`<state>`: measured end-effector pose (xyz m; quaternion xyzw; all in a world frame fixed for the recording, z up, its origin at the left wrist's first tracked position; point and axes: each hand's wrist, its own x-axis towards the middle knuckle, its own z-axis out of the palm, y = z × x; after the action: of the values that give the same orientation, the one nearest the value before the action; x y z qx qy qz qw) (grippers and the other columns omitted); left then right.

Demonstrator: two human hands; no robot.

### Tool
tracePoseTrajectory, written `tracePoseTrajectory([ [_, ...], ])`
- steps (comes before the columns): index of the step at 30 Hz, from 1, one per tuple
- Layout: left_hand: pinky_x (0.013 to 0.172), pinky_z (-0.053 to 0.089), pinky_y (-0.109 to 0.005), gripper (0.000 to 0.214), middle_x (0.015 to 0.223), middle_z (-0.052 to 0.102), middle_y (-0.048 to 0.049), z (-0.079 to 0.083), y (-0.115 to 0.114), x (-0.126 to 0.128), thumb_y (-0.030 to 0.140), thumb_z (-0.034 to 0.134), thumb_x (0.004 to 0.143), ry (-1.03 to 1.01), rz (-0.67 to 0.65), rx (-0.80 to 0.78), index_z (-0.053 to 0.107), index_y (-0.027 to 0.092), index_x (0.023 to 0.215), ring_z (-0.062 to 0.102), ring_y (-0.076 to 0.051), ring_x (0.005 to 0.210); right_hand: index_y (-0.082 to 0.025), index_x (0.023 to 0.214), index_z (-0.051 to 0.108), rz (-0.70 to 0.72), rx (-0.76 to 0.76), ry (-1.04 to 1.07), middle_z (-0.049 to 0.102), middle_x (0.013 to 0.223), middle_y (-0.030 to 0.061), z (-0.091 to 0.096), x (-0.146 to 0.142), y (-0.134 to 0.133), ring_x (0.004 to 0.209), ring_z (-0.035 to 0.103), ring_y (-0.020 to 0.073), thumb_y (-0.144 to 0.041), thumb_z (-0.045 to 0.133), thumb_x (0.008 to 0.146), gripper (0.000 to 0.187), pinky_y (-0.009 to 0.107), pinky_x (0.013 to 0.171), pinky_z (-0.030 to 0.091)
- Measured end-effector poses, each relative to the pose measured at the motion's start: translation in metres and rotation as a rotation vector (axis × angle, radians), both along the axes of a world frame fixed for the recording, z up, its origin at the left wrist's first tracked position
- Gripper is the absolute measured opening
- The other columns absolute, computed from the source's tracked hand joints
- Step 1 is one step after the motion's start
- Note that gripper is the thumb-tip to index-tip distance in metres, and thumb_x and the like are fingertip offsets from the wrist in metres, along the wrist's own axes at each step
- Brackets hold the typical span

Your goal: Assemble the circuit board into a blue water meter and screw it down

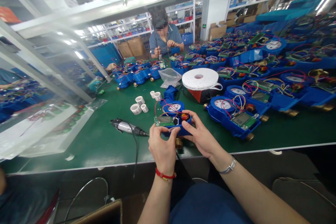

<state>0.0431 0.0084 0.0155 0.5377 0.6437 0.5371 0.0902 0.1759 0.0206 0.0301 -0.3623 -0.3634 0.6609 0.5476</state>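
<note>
A blue water meter (176,106) with a white dial and loose thin wires sits at the table's front edge between my hands. My left hand (163,147) is closed on its near left side, fingers beside a green circuit board (164,121) with a grey display. The left thumb presses the near rim, where a small pale piece shows; I cannot make out what it is. My right hand (201,134) grips the meter's right side, close to an orange-red part (185,116). A brass fitting (179,143) sticks out below. The fingers hide part of the blue housing.
An electric screwdriver (128,127) with its cable lies left of the meter. Behind are small white label rolls (140,100), a large white reel (200,79) and a plastic bag (170,77). Many blue meters (231,110) crowd the right. A co-worker (166,38) sits opposite.
</note>
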Motion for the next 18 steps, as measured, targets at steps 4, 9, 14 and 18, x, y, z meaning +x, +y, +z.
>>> tracePoseTrajectory([
  [4,0.072,0.046,-0.032,0.042,0.077,0.047,0.0037,-0.005,-0.001,-0.001,0.044,0.077,0.07,-0.084,0.023,-0.036,0.042,0.023,0.076,0.054,-0.017,0.074,-0.036,0.114,0.054,0.005,-0.006,0.001,0.055,0.116,-0.0024,-0.001,0.003,-0.001,0.101,0.06,0.0189,-0.044,0.077,0.077,0.044,0.032,0.081,0.055],
  [9,0.073,0.05,-0.033,0.039,0.082,0.05,0.0027,-0.011,-0.003,-0.002,0.044,0.07,0.077,-0.217,-0.043,-0.07,0.039,0.024,0.087,0.06,-0.017,0.075,-0.036,0.117,0.053,0.005,0.0,-0.003,0.053,0.121,-0.0014,-0.003,0.009,0.001,0.101,0.059,0.0181,-0.043,0.075,0.08,0.044,0.031,0.081,0.055],
  [14,0.085,0.048,-0.046,0.054,0.104,0.053,-0.0073,-0.014,0.003,0.006,0.047,0.078,0.067,-0.249,-0.023,-0.077,0.04,0.022,0.097,0.06,-0.026,0.092,-0.035,0.118,0.051,0.006,0.008,-0.011,0.055,0.117,-0.0012,-0.005,0.009,0.001,0.1,0.059,0.0184,-0.043,0.075,0.08,0.045,0.03,0.08,0.054],
  [18,0.096,0.041,-0.05,0.08,0.119,0.05,-0.0143,-0.018,0.005,0.026,0.046,0.082,0.063,-0.229,0.026,-0.038,0.037,0.018,0.122,0.05,-0.03,0.11,-0.035,0.117,0.052,0.002,0.009,-0.032,0.059,0.108,-0.0026,-0.008,0.006,-0.002,0.095,0.059,0.0165,-0.042,0.075,0.08,0.044,0.026,0.075,0.051],
])
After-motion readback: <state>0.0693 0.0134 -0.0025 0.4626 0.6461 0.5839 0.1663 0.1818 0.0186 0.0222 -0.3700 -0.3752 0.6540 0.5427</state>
